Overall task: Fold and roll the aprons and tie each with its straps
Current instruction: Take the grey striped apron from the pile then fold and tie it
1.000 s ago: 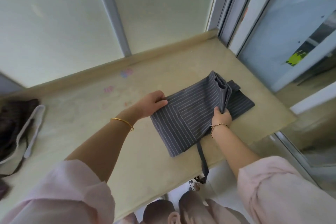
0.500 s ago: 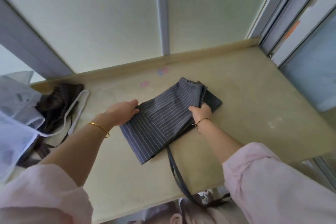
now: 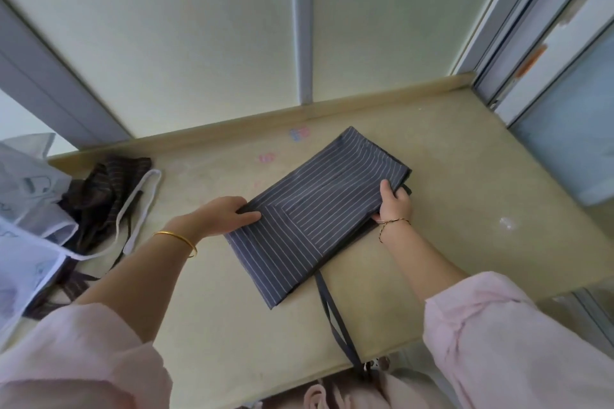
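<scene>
A grey apron (image 3: pixel 312 209) with thin white stripes lies folded into a long rectangle on the beige tabletop (image 3: pixel 465 176), slanting from near left to far right. My left hand (image 3: pixel 226 213) pinches its left edge between thumb and fingers. My right hand (image 3: pixel 392 204) grips the folded layers at the right edge, thumb on top. Two dark straps (image 3: pixel 335 315) trail from the apron's near edge over the table's front edge.
A crumpled dark brown striped apron (image 3: pixel 106 189) with white straps (image 3: pixel 143 209) lies at the table's left. A white translucent bag (image 3: pixel 26 209) sits beside it at the far left. Frosted window panels rise behind the table, a sliding frame at the right.
The upper flap that stood bunched under my right hand now lies flat over the apron. Both hands stay on its edges. The view has shifted left, showing the bag.
</scene>
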Demonstrator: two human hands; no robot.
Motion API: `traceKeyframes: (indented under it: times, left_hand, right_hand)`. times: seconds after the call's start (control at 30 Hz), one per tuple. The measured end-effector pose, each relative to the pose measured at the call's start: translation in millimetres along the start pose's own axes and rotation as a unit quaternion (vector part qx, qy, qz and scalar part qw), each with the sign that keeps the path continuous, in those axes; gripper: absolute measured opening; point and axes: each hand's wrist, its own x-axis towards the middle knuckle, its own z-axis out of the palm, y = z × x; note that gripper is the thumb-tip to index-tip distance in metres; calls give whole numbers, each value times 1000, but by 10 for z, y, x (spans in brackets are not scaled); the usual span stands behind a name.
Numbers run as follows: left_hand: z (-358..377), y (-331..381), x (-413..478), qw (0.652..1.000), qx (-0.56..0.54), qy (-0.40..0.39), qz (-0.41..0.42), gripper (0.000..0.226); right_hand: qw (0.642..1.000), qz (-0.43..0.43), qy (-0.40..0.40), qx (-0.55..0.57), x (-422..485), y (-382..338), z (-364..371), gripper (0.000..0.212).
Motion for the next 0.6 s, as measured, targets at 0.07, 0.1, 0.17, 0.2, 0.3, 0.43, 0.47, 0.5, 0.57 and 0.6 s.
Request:
traceKeyframes:
  times: [0.07,0.1,0.17,0.2,0.3,0.43,0.47,0.5,0.57,0.6]
  left_hand:
    - [-9,2,11,1000,16,-8,1,32]
    - [-11,9,24,1000,25,-13,1,31]
    - [-3,25,53,999,39,-22,-4,30]
    - [6,26,67,999,44,-25,-7,30]
    - [51,9,120,998,58,-26,-19,32]
    - [107,23,178,994,100,-18,-34,39]
    - [115,34,187,994,106,-17,-36,40]
    - [121,38,195,993,107,-19,-37,41]
    - [125,42,203,993,107,-22,-37,43]
    - [126,43,208,993,108,-21,-37,43]
  right_hand:
    - [999,11,31,0,8,20,-7,21]
    - [999,17,43,-20,13,27,-10,22]
    - [997,30,51,-58,55,30,-21,25]
    - [996,35,46,-75,84,20,-22,25]
    - [990,55,38,-126,152,-29,-37,25]
    - [981,53,67,-174,213,-6,-58,34]
    - [977,44,69,-195,242,13,-63,34]
    - [972,46,62,-221,256,8,-78,33]
    - [960,42,43,-273,306,-12,-118,35]
    - [954,40,45,-295,324,-33,-143,40]
